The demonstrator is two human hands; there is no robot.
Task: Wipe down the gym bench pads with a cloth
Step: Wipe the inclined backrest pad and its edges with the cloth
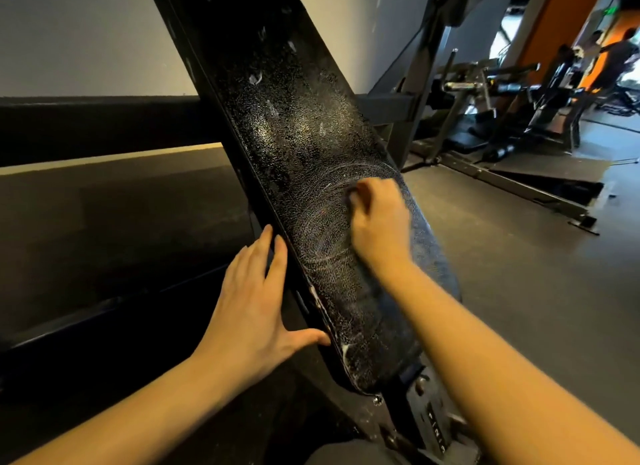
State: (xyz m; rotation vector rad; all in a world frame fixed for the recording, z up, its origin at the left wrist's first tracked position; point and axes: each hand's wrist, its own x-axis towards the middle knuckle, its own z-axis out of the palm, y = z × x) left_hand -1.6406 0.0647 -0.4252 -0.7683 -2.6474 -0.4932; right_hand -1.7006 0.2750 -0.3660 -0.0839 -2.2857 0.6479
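Observation:
A long black bench pad [298, 125] slants from the top centre down to the lower middle, speckled with white foam and circular wipe marks. My right hand [377, 222] is curled on the pad's lower half, gripping a dark cloth [351, 197] of which only a small edge shows past the fingers. My left hand [256, 291] lies flat with straight fingers against the pad's left edge, thumb touching the side.
The bench's metal frame and adjuster [433, 419] sit below the pad. A dark low platform [104, 222] runs along the left by the wall. Other gym machines [502, 118] stand at the right, with people in the far background [613, 59].

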